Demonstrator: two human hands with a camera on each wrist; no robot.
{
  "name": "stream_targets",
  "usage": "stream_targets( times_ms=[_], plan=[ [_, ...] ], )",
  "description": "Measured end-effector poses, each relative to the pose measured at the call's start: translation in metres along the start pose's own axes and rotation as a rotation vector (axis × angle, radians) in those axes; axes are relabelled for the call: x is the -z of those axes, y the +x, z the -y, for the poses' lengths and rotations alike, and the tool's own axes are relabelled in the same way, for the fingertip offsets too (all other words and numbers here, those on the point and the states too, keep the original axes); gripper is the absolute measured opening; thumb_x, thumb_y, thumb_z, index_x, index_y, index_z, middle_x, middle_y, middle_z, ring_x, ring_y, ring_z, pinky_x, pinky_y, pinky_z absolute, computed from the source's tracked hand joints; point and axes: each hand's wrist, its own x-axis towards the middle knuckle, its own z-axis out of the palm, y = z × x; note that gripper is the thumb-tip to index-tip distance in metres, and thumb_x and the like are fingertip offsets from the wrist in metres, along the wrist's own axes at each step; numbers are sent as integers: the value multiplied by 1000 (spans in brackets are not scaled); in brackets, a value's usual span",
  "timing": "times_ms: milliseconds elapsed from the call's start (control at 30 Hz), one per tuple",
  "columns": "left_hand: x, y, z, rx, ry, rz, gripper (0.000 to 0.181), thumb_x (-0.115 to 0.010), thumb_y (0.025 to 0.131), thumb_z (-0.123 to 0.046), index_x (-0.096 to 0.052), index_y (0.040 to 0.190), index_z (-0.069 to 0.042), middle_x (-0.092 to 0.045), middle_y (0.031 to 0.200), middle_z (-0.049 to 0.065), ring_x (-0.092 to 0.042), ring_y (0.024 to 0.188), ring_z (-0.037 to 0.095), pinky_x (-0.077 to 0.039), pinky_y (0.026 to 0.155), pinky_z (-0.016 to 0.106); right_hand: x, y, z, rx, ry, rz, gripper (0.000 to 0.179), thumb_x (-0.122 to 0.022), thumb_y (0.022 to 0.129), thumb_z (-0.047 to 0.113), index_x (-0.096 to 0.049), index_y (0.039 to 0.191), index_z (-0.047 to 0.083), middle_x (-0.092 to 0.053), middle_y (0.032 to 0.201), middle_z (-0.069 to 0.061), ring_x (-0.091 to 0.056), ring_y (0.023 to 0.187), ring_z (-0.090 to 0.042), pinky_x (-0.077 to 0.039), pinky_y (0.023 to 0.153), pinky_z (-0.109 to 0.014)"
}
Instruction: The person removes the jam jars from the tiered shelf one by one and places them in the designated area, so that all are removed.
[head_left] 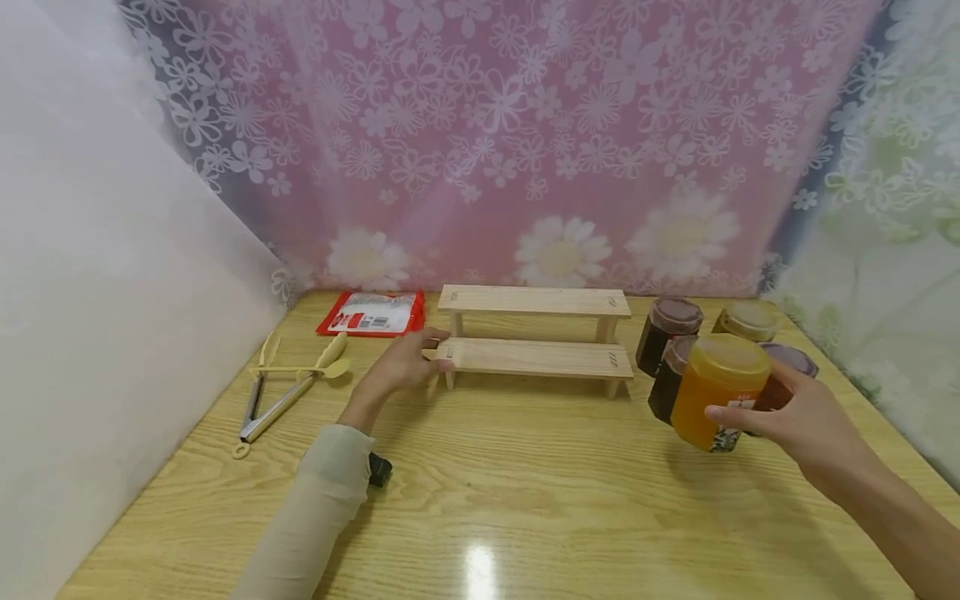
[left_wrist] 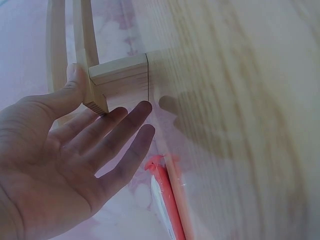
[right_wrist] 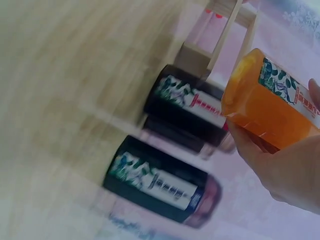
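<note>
My right hand [head_left: 810, 421] grips an orange jar with a yellow lid [head_left: 712, 404], lifted above the table in front of other jars. In the right wrist view the jar [right_wrist: 272, 102] is tilted, its leafy label showing. A two-tier wooden shelf [head_left: 536, 358] stands mid-table. My left hand [head_left: 401, 362] holds the left end of its lower step. In the left wrist view the thumb lies on the step's edge [left_wrist: 95, 102] and the fingers [left_wrist: 120, 132] reach past the other side, fairly straight.
Several jars stand at right: a dark one [head_left: 667, 333], another dark one [head_left: 663, 396], one with a yellow lid [head_left: 746, 319], and one with a purple lid [head_left: 795, 358]. A red-and-white packet [head_left: 375, 315] lies at back left, tongs [head_left: 281, 408] at left, a small black object [head_left: 380, 471] by the left sleeve.
</note>
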Motion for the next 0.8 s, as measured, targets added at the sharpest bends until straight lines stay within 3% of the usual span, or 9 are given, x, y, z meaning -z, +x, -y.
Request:
stream_targets(
  times_ms=[233, 467, 567, 800],
  plan=[
    [0, 1, 1, -13, 11, -1, 54, -76, 97, -23, -58, 146, -7, -61, 143, 22, -56, 135, 38, -43, 112, 54, 8, -6, -19, -33, -22, -39, 55, -76, 96, 14, -47, 140, 30, -61, 111, 24, -62, 94, -2, -57, 76, -22],
    [0, 1, 1, -10, 7, 1, 55, -76, 97, -22, -57, 146, -7, -61, 143, 22, -55, 135, 38, -44, 111, 54, 13, -6, -32, -103, -97, 1, 79, -79, 95, 21, -32, 156, 2, -57, 111, 27, -60, 94, 6, -56, 76, -21],
    [0, 1, 1, -8, 9, -2, 55, -76, 97, -22, -57, 146, -8, -61, 143, 22, -55, 136, 37, -43, 112, 54, 14, -6, -35, -137, -116, 35, 85, -79, 95, 24, -27, 156, -5, -58, 114, 19, -58, 94, 10, -56, 77, -23],
    [-1, 2, 1, -2, 13, -6, 55, -76, 97, -22, -58, 146, -8, -62, 143, 21, -55, 136, 36, -42, 113, 53, 13, -4, -40, -155, -154, 80, 103, -81, 94, 25, -10, 161, -10, -58, 133, -22, -57, 95, 9, -58, 77, -30]
  ],
)
